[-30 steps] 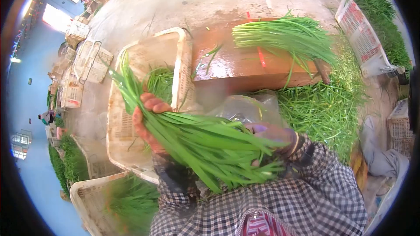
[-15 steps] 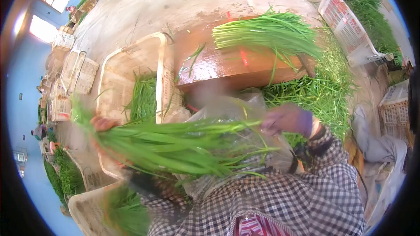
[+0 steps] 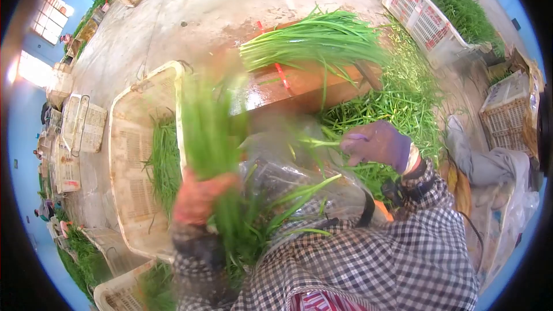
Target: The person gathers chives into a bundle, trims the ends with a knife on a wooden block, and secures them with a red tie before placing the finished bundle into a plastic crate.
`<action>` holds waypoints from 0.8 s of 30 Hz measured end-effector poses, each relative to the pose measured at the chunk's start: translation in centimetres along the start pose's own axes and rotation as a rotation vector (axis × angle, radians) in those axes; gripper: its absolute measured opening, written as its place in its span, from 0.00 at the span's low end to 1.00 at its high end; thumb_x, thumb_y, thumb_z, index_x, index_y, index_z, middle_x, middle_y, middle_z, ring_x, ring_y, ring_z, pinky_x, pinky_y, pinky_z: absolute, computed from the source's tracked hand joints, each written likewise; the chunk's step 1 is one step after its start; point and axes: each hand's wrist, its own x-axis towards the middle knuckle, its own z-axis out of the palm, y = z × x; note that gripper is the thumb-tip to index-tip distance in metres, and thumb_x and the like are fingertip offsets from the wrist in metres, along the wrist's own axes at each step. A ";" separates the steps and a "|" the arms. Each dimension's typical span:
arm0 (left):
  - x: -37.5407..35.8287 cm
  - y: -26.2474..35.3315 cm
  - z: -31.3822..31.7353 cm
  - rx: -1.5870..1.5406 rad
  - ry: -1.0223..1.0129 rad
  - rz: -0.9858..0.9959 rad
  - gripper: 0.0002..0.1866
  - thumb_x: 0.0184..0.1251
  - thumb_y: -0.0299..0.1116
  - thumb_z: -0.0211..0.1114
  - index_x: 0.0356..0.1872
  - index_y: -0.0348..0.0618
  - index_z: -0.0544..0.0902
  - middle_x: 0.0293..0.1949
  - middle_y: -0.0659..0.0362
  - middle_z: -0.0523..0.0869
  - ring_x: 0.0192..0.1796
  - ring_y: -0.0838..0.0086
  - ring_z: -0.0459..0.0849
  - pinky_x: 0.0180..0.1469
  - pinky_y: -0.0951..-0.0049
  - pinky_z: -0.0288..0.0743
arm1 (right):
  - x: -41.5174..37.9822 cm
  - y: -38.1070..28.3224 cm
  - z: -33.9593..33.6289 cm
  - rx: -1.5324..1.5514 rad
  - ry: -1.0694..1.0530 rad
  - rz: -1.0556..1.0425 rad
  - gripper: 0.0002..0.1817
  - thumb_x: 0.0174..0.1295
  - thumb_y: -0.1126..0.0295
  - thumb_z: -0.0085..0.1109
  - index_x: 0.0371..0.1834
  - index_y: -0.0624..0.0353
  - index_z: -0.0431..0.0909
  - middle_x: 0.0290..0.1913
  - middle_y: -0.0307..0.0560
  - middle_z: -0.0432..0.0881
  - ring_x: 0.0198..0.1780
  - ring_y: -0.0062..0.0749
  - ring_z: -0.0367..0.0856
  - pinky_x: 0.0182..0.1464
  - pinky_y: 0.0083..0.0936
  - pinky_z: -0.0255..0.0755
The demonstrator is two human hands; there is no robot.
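My left hand [image 3: 201, 197] is closed round a bunch of long green stalks [image 3: 210, 132], blurred by motion, standing upright beside the crate's right rim. In its purple glove, my right hand [image 3: 374, 145] pinches a few thin green leaves [image 3: 319, 142] that point left. A clear plastic sheet [image 3: 288, 167] covers my lap between the hands. Beyond them, a larger bundle of green stalks [image 3: 314, 43] lies on a wet brown board [image 3: 305, 89] with a red strap [image 3: 282, 76] across it.
At the left stands a whitish plastic crate [image 3: 129, 155] with green stalks inside. Loose trimmings [image 3: 409, 80] are heaped right of the board. A filled crate [image 3: 417, 14] stands at the upper right, and another crate [image 3: 507, 112] at the right. More crates line the left side.
My left hand has moved right and swung its bunch from lying across my lap to upright. My right hand holds a few leaves apart from it. The view has shifted.
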 end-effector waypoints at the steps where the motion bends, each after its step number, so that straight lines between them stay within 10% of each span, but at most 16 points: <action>1: 1.0 0.2 2.7 -0.054 -0.078 0.078 0.20 0.59 0.24 0.67 0.53 0.40 0.78 0.45 0.60 0.84 0.39 0.76 0.83 0.39 0.75 0.79 | -0.1 -0.5 0.4 0.054 -0.024 -0.031 0.14 0.62 0.60 0.59 0.38 0.59 0.83 0.26 0.40 0.84 0.29 0.21 0.84 0.34 0.20 0.75; 7: 5.6 -2.1 6.6 -0.172 -0.391 0.074 0.24 0.59 0.25 0.69 0.58 0.40 0.75 0.52 0.61 0.81 0.52 0.77 0.77 0.56 0.74 0.70 | 0.2 -3.9 1.6 0.007 -0.099 -0.174 0.12 0.62 0.63 0.59 0.36 0.61 0.82 0.26 0.40 0.84 0.28 0.20 0.83 0.32 0.19 0.75; 17: 7.0 -4.8 7.3 0.086 -0.302 0.148 0.28 0.56 0.30 0.70 0.60 0.40 0.73 0.51 0.59 0.80 0.53 0.73 0.76 0.56 0.71 0.70 | 1.2 -3.7 4.1 0.105 0.320 -0.292 0.10 0.63 0.67 0.57 0.32 0.62 0.81 0.24 0.44 0.82 0.25 0.24 0.81 0.34 0.22 0.77; 20: 6.7 -5.1 7.3 0.034 -0.247 0.153 0.25 0.56 0.30 0.70 0.56 0.40 0.75 0.48 0.60 0.81 0.49 0.75 0.78 0.53 0.72 0.72 | 2.3 -0.1 2.4 0.393 0.478 -0.316 0.09 0.63 0.67 0.57 0.37 0.62 0.81 0.33 0.45 0.84 0.32 0.25 0.83 0.38 0.22 0.78; 24: 6.1 -4.6 6.6 -0.086 -0.187 0.111 0.21 0.57 0.30 0.69 0.52 0.41 0.77 0.43 0.62 0.83 0.45 0.78 0.79 0.50 0.75 0.74 | 4.0 8.5 -2.1 -0.019 0.532 -0.255 0.27 0.56 0.65 0.65 0.58 0.62 0.71 0.59 0.55 0.72 0.57 0.35 0.76 0.54 0.30 0.73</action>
